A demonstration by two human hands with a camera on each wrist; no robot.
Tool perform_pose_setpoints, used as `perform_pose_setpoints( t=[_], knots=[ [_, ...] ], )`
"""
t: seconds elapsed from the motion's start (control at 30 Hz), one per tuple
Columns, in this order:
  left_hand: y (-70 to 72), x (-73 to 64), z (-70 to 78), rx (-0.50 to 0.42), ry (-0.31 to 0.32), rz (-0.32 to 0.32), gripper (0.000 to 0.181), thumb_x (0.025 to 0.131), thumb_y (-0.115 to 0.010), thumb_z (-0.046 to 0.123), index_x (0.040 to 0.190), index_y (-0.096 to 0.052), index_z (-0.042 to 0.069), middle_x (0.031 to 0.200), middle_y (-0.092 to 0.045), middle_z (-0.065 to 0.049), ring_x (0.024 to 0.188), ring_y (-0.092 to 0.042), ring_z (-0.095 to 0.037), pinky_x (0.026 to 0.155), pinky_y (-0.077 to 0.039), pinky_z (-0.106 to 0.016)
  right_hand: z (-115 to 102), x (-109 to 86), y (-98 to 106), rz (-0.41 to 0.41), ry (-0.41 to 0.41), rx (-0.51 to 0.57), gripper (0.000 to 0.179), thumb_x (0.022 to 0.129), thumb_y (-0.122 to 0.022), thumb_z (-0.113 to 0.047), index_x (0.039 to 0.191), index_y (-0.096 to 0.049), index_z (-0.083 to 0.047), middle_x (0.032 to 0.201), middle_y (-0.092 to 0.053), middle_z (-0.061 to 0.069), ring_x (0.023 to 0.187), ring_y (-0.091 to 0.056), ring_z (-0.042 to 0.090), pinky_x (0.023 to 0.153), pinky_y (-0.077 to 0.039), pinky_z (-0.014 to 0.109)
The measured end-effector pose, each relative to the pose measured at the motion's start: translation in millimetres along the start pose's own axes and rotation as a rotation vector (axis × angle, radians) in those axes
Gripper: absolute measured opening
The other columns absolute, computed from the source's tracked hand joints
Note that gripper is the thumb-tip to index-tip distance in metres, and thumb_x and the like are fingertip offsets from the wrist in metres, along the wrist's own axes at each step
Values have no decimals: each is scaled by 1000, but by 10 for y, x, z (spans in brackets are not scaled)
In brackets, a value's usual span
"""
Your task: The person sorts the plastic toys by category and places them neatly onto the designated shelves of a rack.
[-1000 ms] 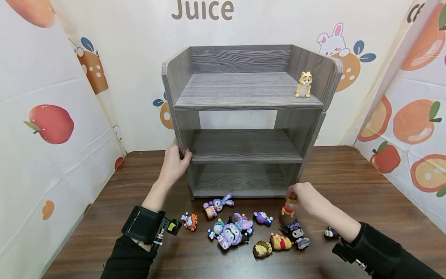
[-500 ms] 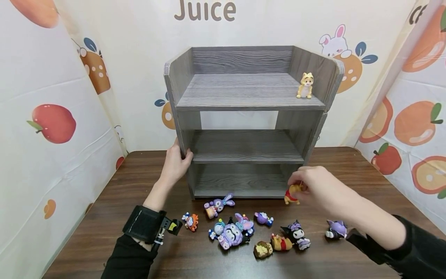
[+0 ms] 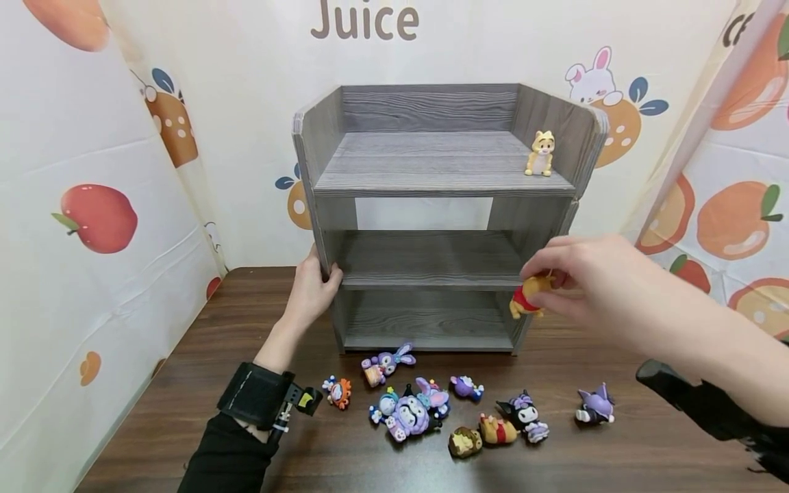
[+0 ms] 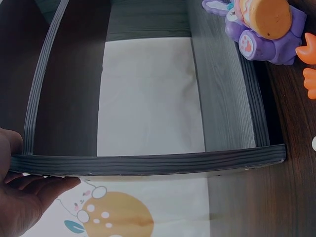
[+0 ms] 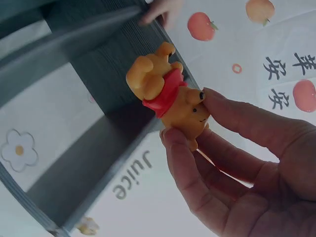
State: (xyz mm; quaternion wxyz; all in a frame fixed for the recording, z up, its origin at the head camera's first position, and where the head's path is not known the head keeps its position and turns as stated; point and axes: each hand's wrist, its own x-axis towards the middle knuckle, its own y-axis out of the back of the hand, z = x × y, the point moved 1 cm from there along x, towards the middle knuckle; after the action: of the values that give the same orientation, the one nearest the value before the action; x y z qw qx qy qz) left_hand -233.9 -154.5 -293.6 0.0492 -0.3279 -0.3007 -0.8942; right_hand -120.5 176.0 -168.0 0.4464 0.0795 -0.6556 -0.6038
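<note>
My right hand (image 3: 594, 277) pinches a Winnie the Pooh figurine (image 3: 527, 296) by its head, between thumb and fingers, in front of the grey shelf's right side. In the right wrist view the Pooh figurine (image 5: 165, 96) has a red shirt, and its legs point away from my fingers. My left hand (image 3: 311, 284) grips the left side panel of the grey wooden shelf (image 3: 434, 185). The left wrist view has the thumb on one face of that panel (image 4: 148, 164) and the fingers on the other. A yellow cat-like figurine (image 3: 540, 154) stands on the top shelf, at the right.
On the brown table (image 3: 604, 349) before the shelf lie several figurines: a purple rabbit (image 3: 387, 363), an orange one (image 3: 337, 392), a purple cluster (image 3: 409, 409), a small purple one (image 3: 466, 387), a brown one (image 3: 465, 442), another Pooh (image 3: 498, 430), a black-hooded one (image 3: 524, 418) and a purple-hooded one (image 3: 595, 405).
My right hand has lifted the Pooh figurine from low by the shelf's right foot up to about the middle board's height. The left hand keeps its grip on the panel.
</note>
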Motion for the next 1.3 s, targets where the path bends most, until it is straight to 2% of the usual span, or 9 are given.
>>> perform_pose_setpoints(
  t=[0.07,0.27,0.53,0.73,0.97,1.13,1.3],
  knots=[
    [-7,2,-5,-1,-1,2,17,80,-46,-5,97,-44,-7,63,-43,-10,49,-42,-18,44,-35,-29,83,42,26,-4,-1,-32,18,64,-75,-18,79,-65,-23,74,-53,-21,62,-46,-7,54,-41,16],
    [-6,20,-9,2,-6,5,19,80,-46,-5,98,-44,-8,66,-45,-12,50,-43,-19,44,-35,-29,190,252,249,-66,-89,-86,19,69,-75,-23,84,-64,-26,73,-54,-23,65,-49,-6,56,-43,22],
    [10,37,-6,9,-10,8,18,79,-46,-4,97,-44,-7,68,-45,-12,52,-44,-19,45,-36,-29,374,623,445,-55,-138,-146,16,73,-73,-23,86,-66,-21,68,-60,-10,60,-53,6,47,-41,26],
    [6,20,-19,11,-1,-1,19,80,-46,-4,98,-44,-8,68,-45,-12,52,-43,-19,45,-36,-29,456,912,440,-98,-243,-117,17,78,-68,-23,91,-67,-12,77,-65,4,65,-55,17,47,-39,31],
    [2,6,-27,-2,1,-1,23,80,-46,-4,102,-45,-9,73,-50,-16,55,-46,-22,47,-38,-31,411,1173,421,-152,-308,-53,21,82,-61,-13,94,-64,3,87,-62,18,75,-51,27,56,-40,34],
    [1,7,-25,-1,-2,0,24,80,-46,-4,103,-45,-9,77,-52,-19,57,-48,-23,48,-39,-32,436,1303,398,-200,-386,-34,22,83,-58,-11,98,-61,5,93,-59,22,80,-48,31,62,-42,38],
    [1,10,-28,3,2,3,21,80,-46,-4,100,-45,-9,75,-50,-17,58,-47,-23,48,-38,-32,502,1424,339,-223,-399,-52,23,83,-57,-11,98,-61,7,94,-57,24,82,-47,33,64,-42,40]
  ],
)
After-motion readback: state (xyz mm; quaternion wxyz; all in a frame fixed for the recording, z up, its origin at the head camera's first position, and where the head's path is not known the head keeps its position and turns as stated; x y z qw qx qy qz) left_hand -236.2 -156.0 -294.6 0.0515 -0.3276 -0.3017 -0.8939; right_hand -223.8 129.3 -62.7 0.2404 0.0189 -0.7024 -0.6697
